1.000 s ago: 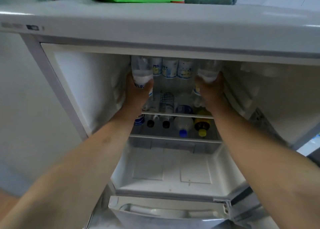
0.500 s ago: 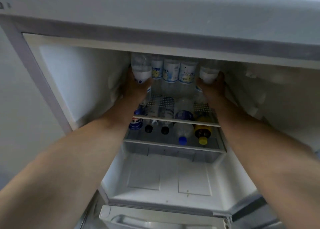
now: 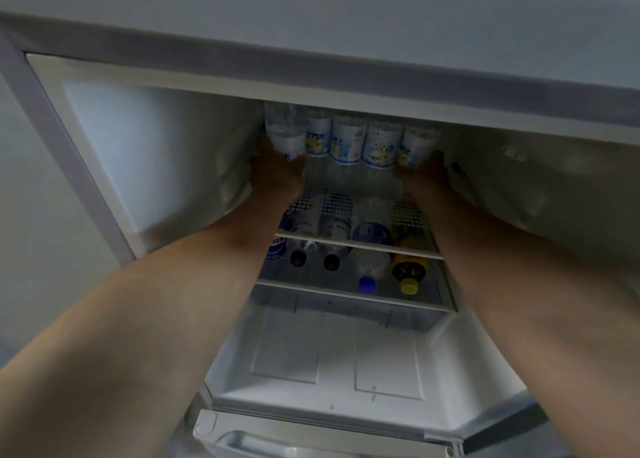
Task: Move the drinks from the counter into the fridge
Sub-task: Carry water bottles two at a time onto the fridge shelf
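White fridge [image 3: 166, 152], blue-and-yellow labelled bottles [image 3: 346, 142], yellow cap [image 3: 409, 286], blue cap [image 3: 367, 283]

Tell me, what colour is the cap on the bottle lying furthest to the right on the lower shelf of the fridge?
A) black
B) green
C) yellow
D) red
C: the rightmost bottle on the lower shelf lies on its side with a yellow cap pointing outward, next to a bottle with a blue cap.
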Available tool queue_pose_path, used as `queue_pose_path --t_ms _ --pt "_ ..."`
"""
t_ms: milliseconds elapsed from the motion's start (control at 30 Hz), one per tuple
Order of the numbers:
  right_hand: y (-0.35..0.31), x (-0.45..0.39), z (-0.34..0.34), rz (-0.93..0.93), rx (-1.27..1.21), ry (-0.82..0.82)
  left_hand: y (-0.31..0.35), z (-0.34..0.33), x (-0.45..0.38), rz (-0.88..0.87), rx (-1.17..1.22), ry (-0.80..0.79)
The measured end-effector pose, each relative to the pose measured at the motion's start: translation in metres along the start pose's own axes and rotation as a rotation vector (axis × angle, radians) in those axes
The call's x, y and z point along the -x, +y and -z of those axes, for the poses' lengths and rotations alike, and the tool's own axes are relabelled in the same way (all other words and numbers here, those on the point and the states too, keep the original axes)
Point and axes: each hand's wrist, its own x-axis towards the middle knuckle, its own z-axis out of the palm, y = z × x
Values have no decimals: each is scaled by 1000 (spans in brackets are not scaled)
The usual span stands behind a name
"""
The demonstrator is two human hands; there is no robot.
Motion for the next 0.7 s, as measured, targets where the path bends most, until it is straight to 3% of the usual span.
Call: queue_pose_path --t_ms 200,367,567,700 --pt "2 -6 3 -20 94 -49 5 0 -12 41 -1 8" --pt "13 3 6 -13 40 -66 9 -7 -17 98 -158 -50" --pt "9 26 10 39 -62 -9 -8 -19 11 162 106 -3" --pt "6 52 7 103 -68 125 -17 -15 33 62 128 72"
